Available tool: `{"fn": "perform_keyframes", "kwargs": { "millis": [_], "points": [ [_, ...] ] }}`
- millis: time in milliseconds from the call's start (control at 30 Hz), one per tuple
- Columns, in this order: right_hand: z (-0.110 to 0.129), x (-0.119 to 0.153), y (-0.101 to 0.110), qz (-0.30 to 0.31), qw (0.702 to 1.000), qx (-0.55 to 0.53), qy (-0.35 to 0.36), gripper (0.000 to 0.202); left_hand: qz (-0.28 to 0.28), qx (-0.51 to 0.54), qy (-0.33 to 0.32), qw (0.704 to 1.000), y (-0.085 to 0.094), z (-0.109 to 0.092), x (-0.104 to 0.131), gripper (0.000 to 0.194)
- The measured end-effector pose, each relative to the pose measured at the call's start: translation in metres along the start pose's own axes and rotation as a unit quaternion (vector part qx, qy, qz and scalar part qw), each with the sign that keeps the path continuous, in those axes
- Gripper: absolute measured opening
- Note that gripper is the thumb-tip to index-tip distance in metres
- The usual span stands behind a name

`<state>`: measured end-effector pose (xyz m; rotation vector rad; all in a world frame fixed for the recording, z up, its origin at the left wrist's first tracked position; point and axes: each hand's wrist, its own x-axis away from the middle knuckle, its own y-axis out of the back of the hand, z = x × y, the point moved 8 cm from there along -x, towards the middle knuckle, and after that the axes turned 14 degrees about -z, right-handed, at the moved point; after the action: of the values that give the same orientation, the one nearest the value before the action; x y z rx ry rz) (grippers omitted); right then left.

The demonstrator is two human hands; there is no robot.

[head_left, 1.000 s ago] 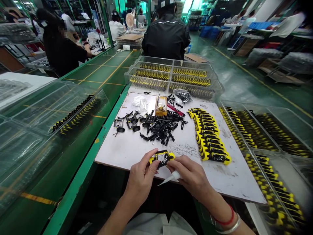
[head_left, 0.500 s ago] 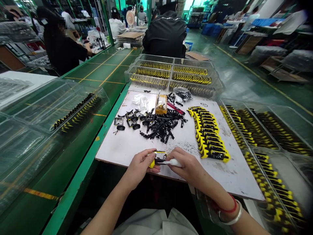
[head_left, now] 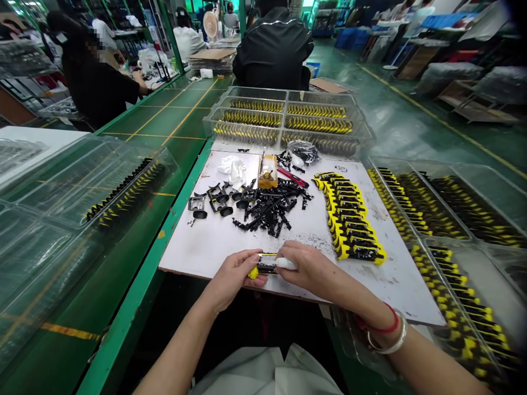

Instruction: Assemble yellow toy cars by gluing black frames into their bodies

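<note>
My left hand (head_left: pixel 236 274) is closed on the left end of a small yellow-and-black part (head_left: pixel 267 267) above the board's front edge. In my right hand (head_left: pixel 302 269) is a white tool (head_left: pixel 286 264), held by its handle against the part's right side; its tip is hidden. Beyond my hands lies a heap of black pieces (head_left: pixel 272 208). Several black frames with round ends (head_left: pixel 197 206) sit left of the heap. A row of assembled yellow-and-black parts (head_left: pixel 352 219) stands to the right.
Clear trays of yellow-and-black parts stand behind the board (head_left: pixel 284 118), on the right (head_left: pixel 420 241) and on the left (head_left: pixel 78 230). A white cloth (head_left: pixel 233 169), an amber box (head_left: pixel 268 176) and red tweezers (head_left: pixel 292 176) lie on the board (head_left: pixel 193 247). Two people sit nearby.
My right hand has shifted slightly left and up, bringing the white tool closer over the part. The part looks turned a little in my left hand. The whole view has shifted slightly.
</note>
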<state>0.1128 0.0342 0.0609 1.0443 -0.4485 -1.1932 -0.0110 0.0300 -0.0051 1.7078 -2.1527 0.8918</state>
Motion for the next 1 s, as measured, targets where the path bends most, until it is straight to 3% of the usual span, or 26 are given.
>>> {"fn": "perform_keyframes", "kwargs": {
  "millis": [300,700,1000],
  "points": [
    [-0.003,-0.001,-0.005,0.021,0.999,0.016,0.018,0.006,-0.001,0.002,0.001,1.0,0.0,0.005,-0.005,0.039],
    [0.001,0.01,-0.007,-0.014,0.999,0.03,0.043,0.015,-0.001,0.02,0.012,1.0,0.001,0.006,-0.007,0.042],
    [-0.005,0.005,-0.009,0.001,1.0,0.005,0.017,0.012,-0.016,0.009,0.011,1.0,0.004,0.006,-0.008,0.048]
  ]
}}
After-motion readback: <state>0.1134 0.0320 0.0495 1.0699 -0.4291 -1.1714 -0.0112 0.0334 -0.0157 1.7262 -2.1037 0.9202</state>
